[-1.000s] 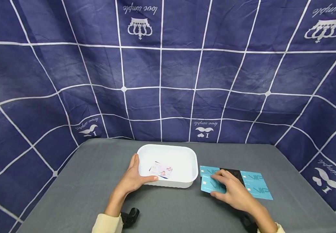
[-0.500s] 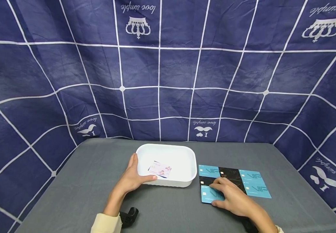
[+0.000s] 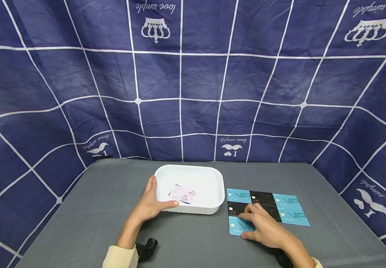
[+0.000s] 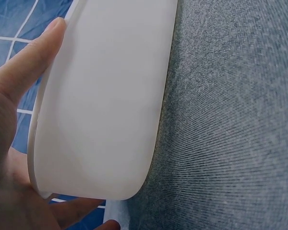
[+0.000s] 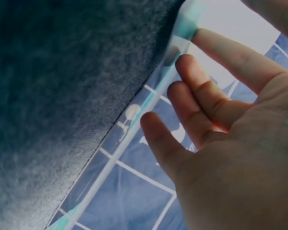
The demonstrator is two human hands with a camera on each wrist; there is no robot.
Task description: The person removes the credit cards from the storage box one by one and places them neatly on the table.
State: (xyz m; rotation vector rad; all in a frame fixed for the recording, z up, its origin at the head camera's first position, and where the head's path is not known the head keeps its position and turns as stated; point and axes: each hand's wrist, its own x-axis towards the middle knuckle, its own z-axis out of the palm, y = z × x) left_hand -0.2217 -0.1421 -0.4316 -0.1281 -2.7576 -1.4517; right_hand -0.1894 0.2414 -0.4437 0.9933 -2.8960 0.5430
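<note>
My left hand holds the near left corner of a white plastic tub, thumb over the front rim and fingers along the left side. In the left wrist view the tub's wall stands between thumb and fingers. A pink-patterned card lies inside on a darker-edged one. At right, my right hand rests with its fingertips on a blue VIP card, partly hidden under it. This card lies just below a black VIP card. In the right wrist view the fingers look loosely extended.
More VIP cards lie edge to edge in rows: a blue card, a black card and blue cards at right. Grey cloth covers the table. A blue gridded curtain rises behind and at both sides.
The blue card under my right hand has moved down toward me, uncovering the black card at left. The right hand went slightly down with it. My left hand stays on the tub.
</note>
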